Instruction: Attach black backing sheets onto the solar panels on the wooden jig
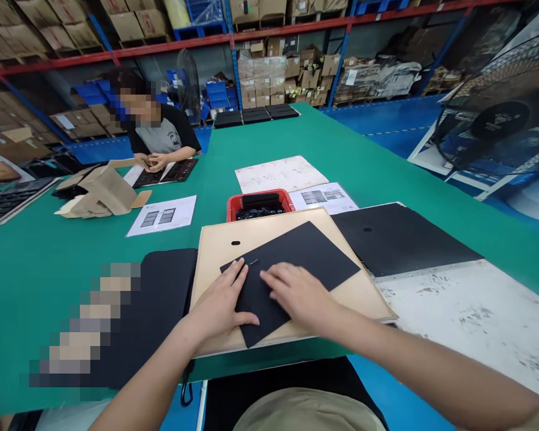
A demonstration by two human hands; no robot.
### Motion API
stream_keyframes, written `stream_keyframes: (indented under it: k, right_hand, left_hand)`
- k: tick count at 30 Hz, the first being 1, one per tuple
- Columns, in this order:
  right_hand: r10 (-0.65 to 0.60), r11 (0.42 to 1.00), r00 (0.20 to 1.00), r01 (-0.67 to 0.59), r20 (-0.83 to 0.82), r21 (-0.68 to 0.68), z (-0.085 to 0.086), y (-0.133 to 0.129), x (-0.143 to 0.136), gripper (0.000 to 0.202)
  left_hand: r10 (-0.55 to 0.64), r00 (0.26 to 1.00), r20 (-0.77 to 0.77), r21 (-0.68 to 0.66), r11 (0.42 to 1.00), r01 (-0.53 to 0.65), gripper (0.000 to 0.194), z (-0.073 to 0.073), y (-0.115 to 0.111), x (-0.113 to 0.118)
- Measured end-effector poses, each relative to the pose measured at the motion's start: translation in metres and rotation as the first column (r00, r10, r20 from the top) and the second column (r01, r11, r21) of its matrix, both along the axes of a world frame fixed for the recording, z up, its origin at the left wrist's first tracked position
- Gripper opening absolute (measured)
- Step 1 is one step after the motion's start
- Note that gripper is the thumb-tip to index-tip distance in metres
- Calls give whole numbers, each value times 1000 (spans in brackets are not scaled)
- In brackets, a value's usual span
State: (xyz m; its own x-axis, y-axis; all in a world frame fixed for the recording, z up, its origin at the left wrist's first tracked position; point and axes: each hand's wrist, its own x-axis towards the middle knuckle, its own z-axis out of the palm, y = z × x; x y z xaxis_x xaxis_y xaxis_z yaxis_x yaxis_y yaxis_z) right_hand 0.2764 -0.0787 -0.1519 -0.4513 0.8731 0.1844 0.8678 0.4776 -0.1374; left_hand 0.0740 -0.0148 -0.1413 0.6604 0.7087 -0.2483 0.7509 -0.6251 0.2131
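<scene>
My left hand (222,302) lies spread on a smooth, matte black sheet (321,254), thumb apart from the fingers. My right hand (303,293) bends over it with curled fingers; I can't tell whether they pinch anything. The flat, straight-edged sheet sits askew on a tan board (213,239) with a dark oval mark far left. Beyond stands a red plastic basket (232,211); near right lies a scuffed white board (467,317).
</scene>
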Motion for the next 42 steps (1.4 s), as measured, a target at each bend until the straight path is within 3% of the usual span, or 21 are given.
stream_keyframes:
  k: [3, 5, 7, 10, 13, 15, 17, 23, 27, 31, 32, 37, 42]
  right_hand:
    - [196, 980, 980, -195, -37, 30, -10, -47, -10, 55]
    - [180, 983, 983, -181, -32, -39, -15, -68, -7, 63]
    - [66, 989, 997, -69, -25, -132, -16, -77, 9, 63]
    - [-156, 964, 988, 151, -7, -218, -16, -75, 57, 60]
    - [-412, 877, 910, 408, 38, -253, -12, -67, 109, 58]
    - [-569, 784, 822, 550, 21, -287, -6, -62, 131, 58]
    - [-682, 702, 726, 617, -86, -357, 0, -57, 141, 59]
    - [-810, 586, 442, 580, -386, -565, 1, -40, 144, 55]
    - [-808, 573, 259, 555, -530, -603, -3, -36, 152, 40]
    - [-718, 585, -139, 410, -682, -700, -5, -36, 157, 30]
    - [-695, 582, -207, 401, -689, -707, -5, -35, 160, 28]
    - [-621, 485, -356, 526, -699, -699, -3, -33, 209, 24]
    - [-573, 301, -510, 597, -641, -744, 8, -56, 297, 24]
  left_hand:
    - [-50, 999, 0, -17, 999, 50, 112, -5, -1, -5]
    - [-63, 998, 3, 2, 998, 63, 114, -8, -2, -6]
    - [-59, 998, -7, 4, 998, 59, 115, -8, -1, -6]
    - [-69, 998, -4, -5, 998, 69, 111, -7, 0, -6]
    - [-61, 998, -3, -5, 998, 61, 109, -7, 1, -7]
    - [-48, 999, -6, 0, 999, 48, 110, -9, 2, -8]
    - [-63, 998, 8, 15, 998, 63, 108, -10, 4, -7]
    - [-116, 993, 11, 33, 993, 116, 108, -12, 6, 12]
    - [-145, 986, 84, 82, 987, 139, 93, -14, 5, 30]
    - [-139, 984, 116, 106, 986, 126, 79, -18, 7, 48]
    - [-146, 981, 127, 110, 985, 132, 77, -20, 8, 53]
    - [-206, 957, 205, 128, 975, 182, 69, -23, 9, 62]
    - [-264, 921, 287, 173, 960, 221, 68, -22, 5, 38]
